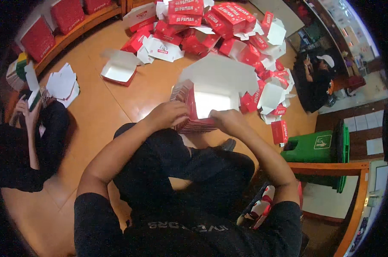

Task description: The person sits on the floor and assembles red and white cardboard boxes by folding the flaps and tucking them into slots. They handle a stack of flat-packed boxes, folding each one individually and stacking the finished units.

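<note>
Taking the box as the centre of the clock and the top of the view as 12, an open red-and-white cardboard box [215, 102] stands on the smooth orange-brown floor [93, 115] just beyond a seated person's dark-trousered legs [155, 158], with layered red edges along its left and near sides. Its broad white lid flap [222, 70] spreads toward 12. At 8 o'clock the left hand [173, 115] lays its bent fingers over the box's corner; its thumb is hidden, so I cannot tell how tightly it is closed. At 4 o'clock the right hand [229, 121] pinches the near rim between thumb and curled fingers. A jumbled heap of red-and-white cartons [228, 19] runs from 11 round to 3, and a separate carton with a raised white lid [120, 70] lies at 10. Loose white card sheets [62, 85] lie near 9, and a black-clothed co-worker [20, 150] sits between 8 and 9. Another co-worker in a white cap [321, 81] is just before 3; a green plastic bin [309, 149] is at 4.
</note>
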The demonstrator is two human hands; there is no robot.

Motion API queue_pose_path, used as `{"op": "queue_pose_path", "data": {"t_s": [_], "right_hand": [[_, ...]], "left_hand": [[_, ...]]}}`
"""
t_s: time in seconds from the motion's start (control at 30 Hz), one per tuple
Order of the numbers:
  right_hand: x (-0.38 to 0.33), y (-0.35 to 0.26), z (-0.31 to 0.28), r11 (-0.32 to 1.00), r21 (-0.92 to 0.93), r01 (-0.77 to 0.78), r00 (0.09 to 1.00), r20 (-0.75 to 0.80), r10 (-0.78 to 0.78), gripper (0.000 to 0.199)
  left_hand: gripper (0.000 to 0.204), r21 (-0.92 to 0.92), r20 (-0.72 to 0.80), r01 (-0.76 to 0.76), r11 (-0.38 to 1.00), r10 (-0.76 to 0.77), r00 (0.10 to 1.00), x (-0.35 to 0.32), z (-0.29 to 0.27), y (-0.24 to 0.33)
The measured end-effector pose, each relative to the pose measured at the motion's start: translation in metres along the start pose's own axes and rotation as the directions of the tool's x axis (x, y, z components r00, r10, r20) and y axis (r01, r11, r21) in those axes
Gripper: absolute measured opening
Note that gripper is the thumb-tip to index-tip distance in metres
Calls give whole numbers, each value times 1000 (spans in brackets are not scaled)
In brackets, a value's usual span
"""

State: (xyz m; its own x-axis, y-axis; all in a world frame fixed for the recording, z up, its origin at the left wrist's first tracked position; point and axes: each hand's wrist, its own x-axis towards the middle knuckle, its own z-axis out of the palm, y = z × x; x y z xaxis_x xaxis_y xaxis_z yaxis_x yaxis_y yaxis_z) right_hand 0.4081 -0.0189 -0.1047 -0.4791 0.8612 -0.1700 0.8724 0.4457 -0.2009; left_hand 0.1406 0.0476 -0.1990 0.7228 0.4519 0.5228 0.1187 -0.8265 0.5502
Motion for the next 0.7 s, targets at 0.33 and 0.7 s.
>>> {"op": "queue_pose_path", "data": {"t_s": [0.33, 0.7], "right_hand": [[35, -16, 3, 721, 603, -341, 939, 187, 288, 40], [-42, 46, 84, 533, 821, -203, 459, -401, 793, 29]], "left_hand": [[16, -112, 69, -20, 993, 28, 997, -3, 7, 9], [42, -457, -258, 556, 694, -702, 664, 34, 54, 42]]}}
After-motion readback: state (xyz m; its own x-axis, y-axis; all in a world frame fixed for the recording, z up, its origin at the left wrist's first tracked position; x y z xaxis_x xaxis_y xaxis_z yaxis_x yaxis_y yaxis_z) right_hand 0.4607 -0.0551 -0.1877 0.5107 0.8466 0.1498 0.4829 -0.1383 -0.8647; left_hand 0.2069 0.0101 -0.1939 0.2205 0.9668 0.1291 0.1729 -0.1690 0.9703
